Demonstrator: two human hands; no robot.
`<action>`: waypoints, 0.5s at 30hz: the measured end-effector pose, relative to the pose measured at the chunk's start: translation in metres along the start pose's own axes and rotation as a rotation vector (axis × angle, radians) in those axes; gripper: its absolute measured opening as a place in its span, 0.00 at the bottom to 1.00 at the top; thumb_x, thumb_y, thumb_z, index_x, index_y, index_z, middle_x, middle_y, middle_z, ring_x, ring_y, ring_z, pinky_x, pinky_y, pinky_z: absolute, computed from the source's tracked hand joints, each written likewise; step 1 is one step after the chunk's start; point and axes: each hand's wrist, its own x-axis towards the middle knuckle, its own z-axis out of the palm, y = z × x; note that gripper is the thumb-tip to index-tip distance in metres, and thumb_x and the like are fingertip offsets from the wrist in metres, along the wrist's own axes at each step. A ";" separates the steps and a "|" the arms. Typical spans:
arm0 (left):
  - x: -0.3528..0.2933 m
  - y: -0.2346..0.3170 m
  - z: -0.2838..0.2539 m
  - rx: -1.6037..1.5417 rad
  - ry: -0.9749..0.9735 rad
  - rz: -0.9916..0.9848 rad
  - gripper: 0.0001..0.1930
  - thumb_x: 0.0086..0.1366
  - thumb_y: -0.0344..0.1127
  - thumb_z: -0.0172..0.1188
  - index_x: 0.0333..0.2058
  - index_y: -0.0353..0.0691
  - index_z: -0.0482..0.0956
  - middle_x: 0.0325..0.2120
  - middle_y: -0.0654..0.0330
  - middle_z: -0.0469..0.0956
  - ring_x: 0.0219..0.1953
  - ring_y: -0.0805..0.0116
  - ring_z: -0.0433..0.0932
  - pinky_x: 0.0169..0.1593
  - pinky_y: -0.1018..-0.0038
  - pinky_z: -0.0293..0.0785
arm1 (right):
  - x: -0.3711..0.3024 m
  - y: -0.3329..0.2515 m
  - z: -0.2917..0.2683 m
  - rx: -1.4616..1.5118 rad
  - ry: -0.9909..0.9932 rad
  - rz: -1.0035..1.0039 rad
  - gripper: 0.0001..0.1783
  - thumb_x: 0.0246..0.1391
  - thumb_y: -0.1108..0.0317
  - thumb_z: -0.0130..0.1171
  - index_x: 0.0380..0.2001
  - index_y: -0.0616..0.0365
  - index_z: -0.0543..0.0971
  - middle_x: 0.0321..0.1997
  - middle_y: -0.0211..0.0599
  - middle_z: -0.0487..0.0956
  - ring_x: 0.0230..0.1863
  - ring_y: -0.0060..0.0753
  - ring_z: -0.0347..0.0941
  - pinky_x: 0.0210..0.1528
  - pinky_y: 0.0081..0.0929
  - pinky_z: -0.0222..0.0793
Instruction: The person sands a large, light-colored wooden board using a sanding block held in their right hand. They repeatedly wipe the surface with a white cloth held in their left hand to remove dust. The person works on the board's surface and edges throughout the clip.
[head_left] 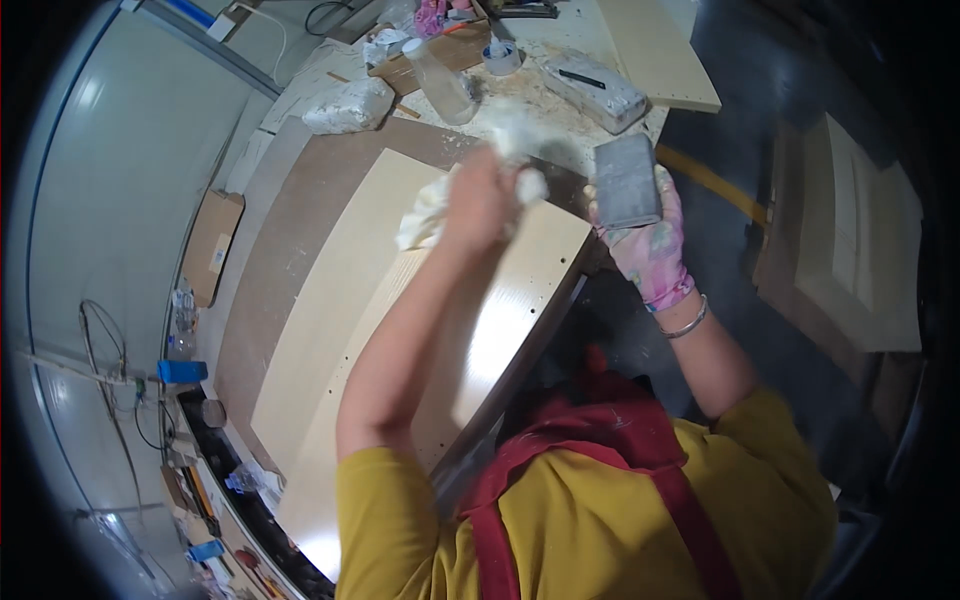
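My bare left hand [485, 195], blurred by motion, is closed on a crumpled white cloth [425, 215] at the far end of a pale wood panel [480, 330]. The cloth bunches out on both sides of the fingers. Small drilled holes run along the panel's edges, and light glares off its smooth face. Past the panel's far right corner, my right hand [650, 250] wears a pink patterned glove. It grips a grey rectangular sanding block [627, 182], held up off the panel. A second pale panel [335, 270] lies alongside on the left.
A brown board [270, 240] lies under the panels. Toward the back are a plastic bottle [440, 82], a tape roll [502, 57], a white wrapped bundle [348, 106] and a dusty block [597, 92] with a black pen on it. More panels [845, 240] stand at right.
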 end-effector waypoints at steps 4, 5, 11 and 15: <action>-0.088 0.077 0.016 -0.211 -0.293 0.296 0.16 0.62 0.32 0.59 0.48 0.36 0.72 0.41 0.44 0.76 0.46 0.40 0.74 0.50 0.53 0.71 | 0.023 -0.050 -0.045 -0.091 0.042 -0.065 0.26 0.64 0.43 0.48 0.52 0.51 0.76 0.46 0.40 0.81 0.44 0.40 0.79 0.45 0.40 0.77; -0.107 0.094 -0.002 -0.311 -0.440 0.222 0.16 0.63 0.32 0.59 0.49 0.36 0.72 0.43 0.45 0.76 0.48 0.42 0.75 0.52 0.55 0.71 | 0.020 -0.055 -0.031 -0.117 0.176 -0.101 0.25 0.64 0.45 0.50 0.52 0.51 0.76 0.46 0.38 0.81 0.45 0.39 0.79 0.45 0.39 0.77; -0.104 0.036 -0.094 -0.568 0.006 -0.526 0.19 0.63 0.30 0.60 0.52 0.33 0.73 0.48 0.47 0.77 0.53 0.59 0.75 0.60 0.61 0.68 | 0.044 -0.082 -0.023 -1.066 -0.042 -0.101 0.31 0.64 0.54 0.56 0.63 0.64 0.69 0.56 0.35 0.75 0.57 0.26 0.68 0.62 0.25 0.61; -0.117 0.054 -0.039 0.241 -0.024 -0.133 0.25 0.54 0.36 0.68 0.51 0.36 0.75 0.51 0.43 0.73 0.52 0.44 0.72 0.59 0.56 0.67 | 0.074 -0.055 0.016 -1.443 -0.345 -0.009 0.31 0.62 0.51 0.56 0.62 0.60 0.70 0.59 0.38 0.73 0.58 0.29 0.68 0.63 0.25 0.60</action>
